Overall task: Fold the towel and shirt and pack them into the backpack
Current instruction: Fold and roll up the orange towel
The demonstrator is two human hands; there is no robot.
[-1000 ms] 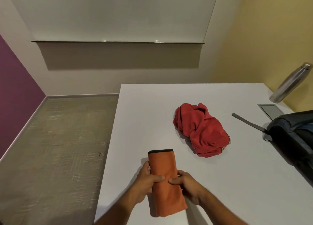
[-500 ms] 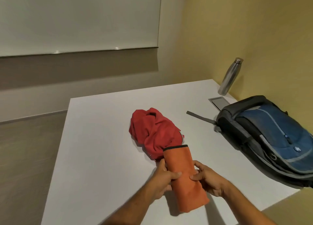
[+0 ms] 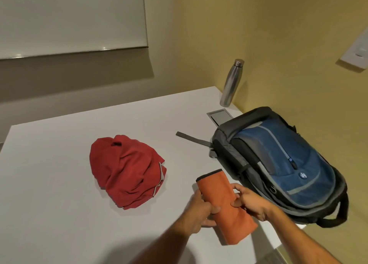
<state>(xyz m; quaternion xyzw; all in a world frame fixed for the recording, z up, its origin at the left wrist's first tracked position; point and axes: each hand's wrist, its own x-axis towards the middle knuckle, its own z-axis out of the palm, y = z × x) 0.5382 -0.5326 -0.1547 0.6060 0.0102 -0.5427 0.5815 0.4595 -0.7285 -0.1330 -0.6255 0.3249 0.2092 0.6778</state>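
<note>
While both hands, left hand (image 3: 199,209) and right hand (image 3: 251,203), grip the folded towel (image 3: 225,202), the backpack (image 3: 282,164) lies zipped.

You see a soft, matt orange cloth towel (image 3: 225,206), a crumpled red cloth shirt (image 3: 125,170), a woven fabric backpack (image 3: 282,164), a brushed metal bottle (image 3: 232,82), and a smooth matt white table (image 3: 59,174).
</note>
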